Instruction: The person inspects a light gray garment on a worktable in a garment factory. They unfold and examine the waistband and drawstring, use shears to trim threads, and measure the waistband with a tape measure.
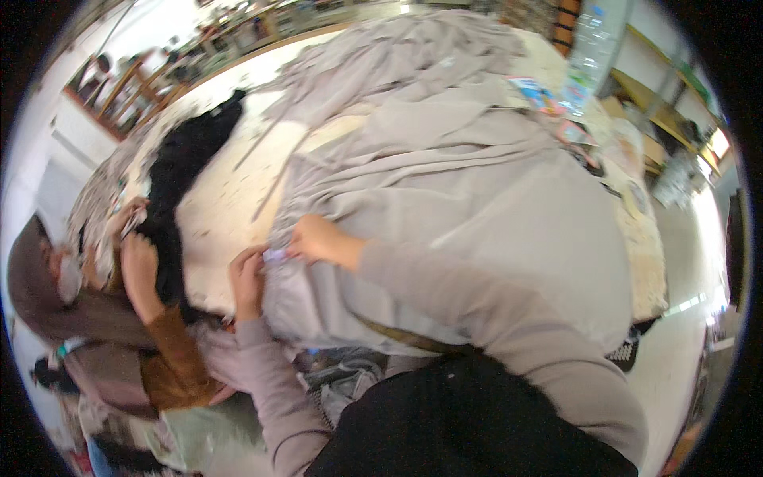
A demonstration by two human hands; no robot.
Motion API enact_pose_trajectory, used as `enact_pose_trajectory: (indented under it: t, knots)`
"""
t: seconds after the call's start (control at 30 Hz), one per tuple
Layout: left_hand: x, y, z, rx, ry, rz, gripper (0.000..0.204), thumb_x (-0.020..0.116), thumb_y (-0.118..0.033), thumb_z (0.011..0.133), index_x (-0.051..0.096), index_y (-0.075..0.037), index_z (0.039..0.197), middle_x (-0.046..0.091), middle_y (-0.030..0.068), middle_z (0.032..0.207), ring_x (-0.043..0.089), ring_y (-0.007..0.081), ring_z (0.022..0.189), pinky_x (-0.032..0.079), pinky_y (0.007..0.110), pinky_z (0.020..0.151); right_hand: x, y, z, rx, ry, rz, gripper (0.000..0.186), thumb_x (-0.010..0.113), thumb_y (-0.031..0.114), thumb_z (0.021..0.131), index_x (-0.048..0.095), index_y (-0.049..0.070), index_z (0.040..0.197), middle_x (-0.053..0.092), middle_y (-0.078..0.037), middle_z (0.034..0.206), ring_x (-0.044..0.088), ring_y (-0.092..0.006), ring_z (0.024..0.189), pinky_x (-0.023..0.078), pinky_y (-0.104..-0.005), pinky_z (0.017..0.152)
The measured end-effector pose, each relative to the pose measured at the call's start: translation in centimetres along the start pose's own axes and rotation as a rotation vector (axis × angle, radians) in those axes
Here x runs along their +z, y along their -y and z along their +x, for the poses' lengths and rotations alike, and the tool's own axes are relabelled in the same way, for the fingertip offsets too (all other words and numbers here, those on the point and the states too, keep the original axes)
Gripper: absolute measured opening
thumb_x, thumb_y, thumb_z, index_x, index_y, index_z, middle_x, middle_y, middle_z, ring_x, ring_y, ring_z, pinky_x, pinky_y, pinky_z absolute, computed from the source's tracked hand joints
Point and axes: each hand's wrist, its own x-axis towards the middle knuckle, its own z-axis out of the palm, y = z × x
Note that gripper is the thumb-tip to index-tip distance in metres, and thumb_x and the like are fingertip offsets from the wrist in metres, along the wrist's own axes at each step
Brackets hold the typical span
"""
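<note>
A large light grey garment [477, 207] with a gathered edge lies spread over the table before me. At that edge, my right hand [318, 240] is closed, its fingertips pinching the cloth. Just left of it, my left hand [248, 274] has its fingers bent inward against the same gathered edge. A small pale purple and white piece [276, 255] shows between my two hands; blur hides what it is. My fingertips are partly hidden.
More grey cloth [405, 56] is heaped at the table's far side. A black garment [187, 167] lies to the left, where a co-worker's hands [139, 254] handle cloth. A clear plastic bottle [584, 67] and a colourful packet [534, 94] stand at the far right.
</note>
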Motion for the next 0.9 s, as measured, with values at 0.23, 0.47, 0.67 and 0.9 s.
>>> enact_pose_trajectory:
  t: [0.23, 0.47, 0.67, 0.9]
  knots:
    - [-0.2, 1.3, 0.8, 0.100, 0.000, 0.104, 0.015, 0.067, -0.001, 0.078, 0.062, 0.004, 0.091, 0.063, 0.0052, 0.084, 0.056, 0.0111, 0.075, 0.045, 0.023, 0.071, -0.9, 0.7, -1.0, 0.029, 0.022, -0.087, 0.026, 0.070, 0.022, 0.067, 0.065, -0.003, 0.068, 0.061, -0.017, 0.058, 0.063, -0.0262, 0.054, 0.050, -0.0374, 0.054]
    - [-0.8, 2.2, 1.3, 0.113, -0.022, 0.064, 0.009, 0.065, 0.001, 0.079, 0.061, 0.001, 0.087, 0.061, 0.0029, 0.081, 0.055, 0.0095, 0.074, 0.044, 0.021, 0.070, -14.1, 0.1, -14.4, 0.292, 0.127, 0.007, 0.030, 0.065, 0.010, 0.076, 0.054, 0.003, 0.102, 0.059, -0.007, 0.089, 0.054, -0.0120, 0.074, 0.045, -0.0281, 0.062]
    - [-1.1, 2.6, 1.4, 0.092, 0.010, 0.058, 0.009, 0.065, -0.001, 0.079, 0.061, 0.001, 0.087, 0.060, 0.0023, 0.080, 0.054, 0.0083, 0.072, 0.043, 0.020, 0.067, -26.1, 1.0, -31.4, 0.085, 0.076, -0.155, 0.026, 0.069, 0.019, 0.077, 0.056, 0.003, 0.093, 0.055, -0.001, 0.085, 0.051, -0.0095, 0.077, 0.043, -0.0249, 0.065]
    - [-1.4, 3.5, 1.8, 0.099, -0.029, 0.066, 0.012, 0.065, -0.004, 0.080, 0.060, 0.003, 0.089, 0.060, 0.0028, 0.080, 0.054, 0.0087, 0.072, 0.044, 0.021, 0.069, -39.8, 4.5, -47.3, 0.421, -0.570, -0.040, 0.018, 0.070, 0.017, 0.073, 0.058, 0.007, 0.082, 0.053, 0.003, 0.074, 0.046, -0.0030, 0.062, 0.036, -0.0176, 0.051]
